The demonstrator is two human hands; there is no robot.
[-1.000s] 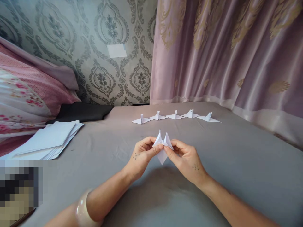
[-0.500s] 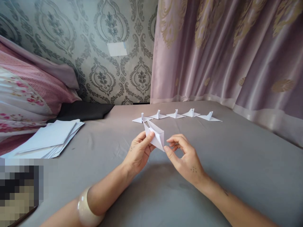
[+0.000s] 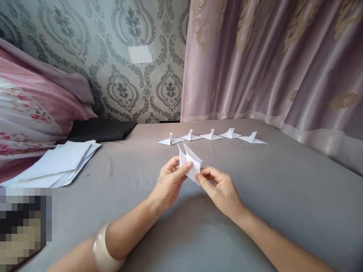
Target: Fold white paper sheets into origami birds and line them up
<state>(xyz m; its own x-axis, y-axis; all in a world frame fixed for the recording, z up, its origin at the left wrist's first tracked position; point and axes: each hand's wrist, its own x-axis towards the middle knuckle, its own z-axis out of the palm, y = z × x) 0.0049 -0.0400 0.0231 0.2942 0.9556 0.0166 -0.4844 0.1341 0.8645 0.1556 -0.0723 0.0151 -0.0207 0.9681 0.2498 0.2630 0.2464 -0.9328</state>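
Observation:
A piece of folded white paper [image 3: 194, 170], with two pointed flaps standing up at its top, is held above the grey sheet. My left hand [image 3: 170, 181] is closed on its left side, thumb on the near face and fingers behind. At the lower right edge, my right hand [image 3: 219, 189] pinches the same paper between thumb and fingers. Beyond the hands, several folded paper birds stand in a row; among them are a bird at the left end [image 3: 170, 139] and a bird at the right end [image 3: 252, 138].
A stack of white paper sheets [image 3: 56, 160] lies at the left, in front of a dark folded cloth [image 3: 102, 130]. The grey sheet [image 3: 283, 196] spreads under everything. Pink curtains [image 3: 235, 68] hang behind at the right, and a patterned wall [image 3: 121, 87] rises at the back.
My right hand has closed from a loose pose beside the paper onto its lower right edge. The folded paper and my left hand have shifted slightly right.

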